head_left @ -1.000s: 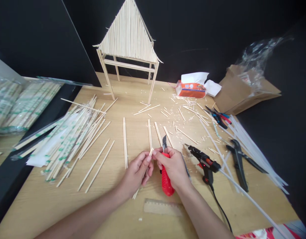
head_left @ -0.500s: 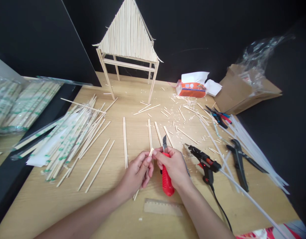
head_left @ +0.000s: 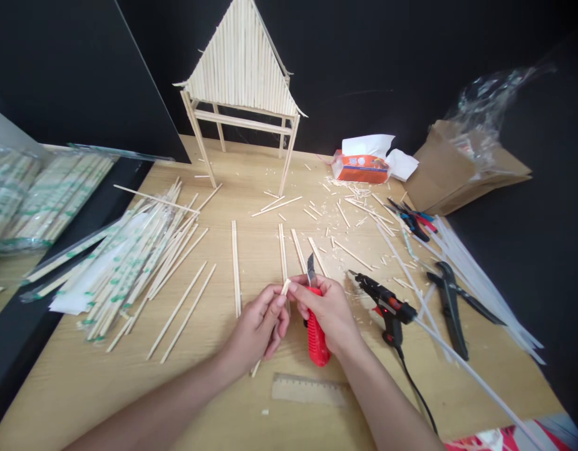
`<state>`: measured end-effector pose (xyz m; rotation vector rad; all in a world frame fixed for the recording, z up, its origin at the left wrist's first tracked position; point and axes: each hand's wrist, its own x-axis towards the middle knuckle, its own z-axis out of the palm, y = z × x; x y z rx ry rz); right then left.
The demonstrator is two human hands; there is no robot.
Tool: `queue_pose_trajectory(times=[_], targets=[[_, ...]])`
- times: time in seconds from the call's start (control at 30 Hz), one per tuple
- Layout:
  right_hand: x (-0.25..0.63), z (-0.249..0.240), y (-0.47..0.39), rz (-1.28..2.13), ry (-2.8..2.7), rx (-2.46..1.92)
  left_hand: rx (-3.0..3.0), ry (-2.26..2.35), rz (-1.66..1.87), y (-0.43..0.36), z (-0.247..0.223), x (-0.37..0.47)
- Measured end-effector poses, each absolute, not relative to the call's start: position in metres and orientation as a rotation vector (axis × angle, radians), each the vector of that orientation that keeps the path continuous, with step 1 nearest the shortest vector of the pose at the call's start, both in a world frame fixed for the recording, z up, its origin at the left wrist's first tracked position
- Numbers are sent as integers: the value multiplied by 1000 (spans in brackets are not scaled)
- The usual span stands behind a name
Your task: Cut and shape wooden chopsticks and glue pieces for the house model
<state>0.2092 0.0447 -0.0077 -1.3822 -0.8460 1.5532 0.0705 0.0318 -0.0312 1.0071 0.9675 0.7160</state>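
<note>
My left hand (head_left: 259,321) is closed around a wooden chopstick (head_left: 285,287); its tip shows above the fingers and its other end below the palm. My right hand (head_left: 327,311) grips a red utility knife (head_left: 318,341) against the palm, blade out and pointing away from me. The thumb and forefinger of that hand also touch the chopstick's tip. Just beyond my hands lie several chopsticks in pairs, one pair (head_left: 236,269) to the left. A clear ruler (head_left: 309,389) lies on the table nearer to me.
A stick-built house model (head_left: 244,69) stands at the back. Bagged chopsticks (head_left: 129,269) lie left. To the right are a glue gun (head_left: 387,304), black cutter-like tool (head_left: 451,313), pliers (head_left: 413,222), white glue sticks (head_left: 486,282) and cardboard box (head_left: 458,169). Tissues (head_left: 364,166) stand behind scattered offcuts.
Almost nothing differs. The knife's handle has tilted slightly with a small shift of my right hand; both hands keep their hold.
</note>
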Motion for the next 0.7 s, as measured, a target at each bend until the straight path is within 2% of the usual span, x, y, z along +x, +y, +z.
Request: queue_pose_trajectory(times=[0.4, 0.53, 0.7], targets=[[211, -7, 45, 1546, -896, -1386, 943, 922, 721, 34, -19, 73], [219, 4, 45, 1535, -1078, -1383, 990, 963, 773, 41, -13, 67], [230, 19, 42, 1704, -1366, -1273, 1134, 1033, 808, 47, -10, 58]])
